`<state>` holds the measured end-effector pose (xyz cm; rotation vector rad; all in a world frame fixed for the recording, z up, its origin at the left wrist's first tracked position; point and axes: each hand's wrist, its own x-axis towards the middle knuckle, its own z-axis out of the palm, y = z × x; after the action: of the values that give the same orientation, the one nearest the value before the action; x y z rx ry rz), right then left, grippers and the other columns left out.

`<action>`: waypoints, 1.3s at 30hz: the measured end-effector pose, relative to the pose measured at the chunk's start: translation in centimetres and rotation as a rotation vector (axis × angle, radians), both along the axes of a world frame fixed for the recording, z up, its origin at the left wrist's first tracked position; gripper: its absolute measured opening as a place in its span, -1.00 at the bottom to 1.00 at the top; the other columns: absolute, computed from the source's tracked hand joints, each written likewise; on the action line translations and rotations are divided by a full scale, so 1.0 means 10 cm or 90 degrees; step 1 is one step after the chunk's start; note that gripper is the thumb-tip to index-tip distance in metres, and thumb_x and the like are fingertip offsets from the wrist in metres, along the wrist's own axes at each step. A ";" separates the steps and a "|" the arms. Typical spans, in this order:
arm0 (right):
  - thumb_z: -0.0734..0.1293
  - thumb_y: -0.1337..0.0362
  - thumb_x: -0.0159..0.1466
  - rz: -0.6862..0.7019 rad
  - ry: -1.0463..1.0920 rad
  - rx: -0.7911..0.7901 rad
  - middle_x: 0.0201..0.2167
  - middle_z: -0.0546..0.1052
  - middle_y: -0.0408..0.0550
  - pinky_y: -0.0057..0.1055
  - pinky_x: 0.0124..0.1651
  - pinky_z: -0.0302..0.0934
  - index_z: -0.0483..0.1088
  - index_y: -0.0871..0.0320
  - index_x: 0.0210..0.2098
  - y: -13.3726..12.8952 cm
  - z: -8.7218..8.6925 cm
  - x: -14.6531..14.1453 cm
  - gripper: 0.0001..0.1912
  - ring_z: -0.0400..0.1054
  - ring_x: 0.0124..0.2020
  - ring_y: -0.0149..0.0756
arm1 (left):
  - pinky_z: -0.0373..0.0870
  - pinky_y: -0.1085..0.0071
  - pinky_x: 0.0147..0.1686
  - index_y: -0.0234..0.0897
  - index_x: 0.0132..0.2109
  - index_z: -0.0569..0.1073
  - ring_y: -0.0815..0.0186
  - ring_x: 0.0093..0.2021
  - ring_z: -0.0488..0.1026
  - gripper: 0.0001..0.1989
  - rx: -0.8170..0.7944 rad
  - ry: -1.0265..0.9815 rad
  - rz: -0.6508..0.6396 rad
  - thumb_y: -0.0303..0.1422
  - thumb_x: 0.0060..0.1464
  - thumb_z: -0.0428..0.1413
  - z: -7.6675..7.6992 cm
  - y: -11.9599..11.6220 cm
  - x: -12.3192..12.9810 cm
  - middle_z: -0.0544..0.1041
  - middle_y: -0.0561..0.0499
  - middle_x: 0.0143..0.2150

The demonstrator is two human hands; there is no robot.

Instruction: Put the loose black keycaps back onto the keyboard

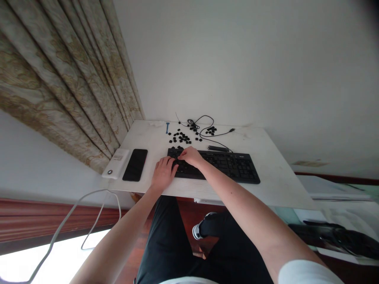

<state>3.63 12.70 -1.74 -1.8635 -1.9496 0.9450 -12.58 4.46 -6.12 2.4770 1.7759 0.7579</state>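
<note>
So the black keyboard [222,162] is lying crosswise on the white table [280,179], right under both hands, and all the action is at its left end. The left hand [164,172] rests on that end, fingers slightly spread and thumb apart from them, so it's loose rather than clenched. The right hand [190,155] is just to the right and a bit farther, thumb and finger pinched together low over the keys (too small to make out, so I can't tell if there's a key between them). Most of the keyboard stretches off to the right of that pinch. Loose black keys [181,139] are scattered on the far side, some nearly at its far edge, with a tangled cable [204,116] among them and a long black piece [218,148] just beyond the keyboard. A blue tool [167,127] lies farther back on the left. Over left of the left hand there's a dark phone [135,165], with a white box [116,163] just beside it.
</note>
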 end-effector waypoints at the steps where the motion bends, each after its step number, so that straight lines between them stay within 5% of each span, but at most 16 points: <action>1: 0.52 0.18 0.06 0.002 -0.007 -0.004 -0.52 0.58 -0.02 -0.45 -0.41 0.16 0.60 0.15 -0.46 0.01 0.02 -0.01 -0.84 0.46 -0.38 -0.24 | 0.35 0.14 0.02 -0.25 0.08 0.39 0.07 0.09 0.38 -0.69 -0.002 0.002 0.002 -0.22 0.34 -0.08 0.00 0.00 0.00 0.47 -0.18 0.07; 7: 0.54 0.18 0.03 -0.011 -0.064 -0.008 -0.44 0.59 0.00 -0.42 -0.38 0.20 0.56 0.12 -0.45 0.02 0.08 -0.05 -0.83 0.49 -0.34 -0.19 | 0.35 0.12 0.04 -0.26 0.10 0.38 0.07 0.10 0.36 -0.68 -0.007 0.004 -0.003 -0.22 0.34 -0.08 0.01 0.00 0.00 0.46 -0.19 0.08; 14: 0.50 0.20 0.12 0.018 -0.008 -0.107 -0.66 0.52 -0.07 -0.46 -0.46 0.25 0.43 0.18 -0.62 -0.01 0.13 -0.04 -0.71 0.39 -0.63 -0.37 | 0.35 0.11 0.04 -0.25 0.11 0.38 0.05 0.11 0.36 -0.67 -0.010 0.011 -0.009 -0.22 0.34 -0.07 0.00 0.00 0.01 0.46 -0.19 0.08; 20: 0.50 0.25 0.10 0.003 0.020 -0.100 -0.70 0.48 -0.11 -0.47 -0.50 0.21 0.38 0.17 -0.63 -0.05 0.12 -0.05 -0.72 0.33 -0.69 -0.40 | 0.36 0.11 0.04 -0.24 0.10 0.39 0.06 0.10 0.37 -0.67 0.004 0.003 -0.001 -0.22 0.34 -0.09 -0.02 0.01 -0.01 0.47 -0.19 0.07; 25: 0.38 0.06 0.22 -0.092 0.060 0.123 -0.59 0.50 -0.10 -0.45 -0.41 0.16 0.37 0.14 -0.50 -0.21 -0.01 0.21 -0.69 0.38 -0.53 -0.34 | 0.36 0.12 0.06 -0.25 0.10 0.40 0.08 0.09 0.39 -0.67 0.011 -0.019 -0.007 -0.23 0.34 -0.09 -0.02 0.01 -0.03 0.48 -0.19 0.06; 32: 0.16 0.01 0.38 -0.200 -0.121 0.423 -0.58 0.37 -0.11 -0.38 -0.37 0.00 0.29 0.10 -0.45 -0.71 -0.31 1.26 -0.62 0.25 -0.51 -0.29 | 0.18 -0.01 0.25 -0.20 0.22 0.38 0.05 0.28 0.26 -0.58 -0.006 0.030 -0.081 -0.17 0.32 -0.05 0.04 0.01 0.01 0.37 -0.17 0.27; 39: 0.13 0.09 0.41 -0.168 -0.192 0.527 -0.47 0.41 -0.03 -0.32 -0.23 0.02 0.30 0.12 -0.42 -1.02 -0.47 1.59 -0.65 0.25 -0.38 -0.22 | 0.10 -0.08 0.29 -0.10 0.21 0.40 0.07 0.34 0.21 -0.61 -0.021 0.058 -0.085 -0.19 0.33 -0.06 0.06 -0.01 0.03 0.33 -0.11 0.32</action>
<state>19.51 2.54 -6.41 -1.7167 -1.7649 -0.2322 -12.28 4.40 -5.49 2.6155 1.6132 0.6128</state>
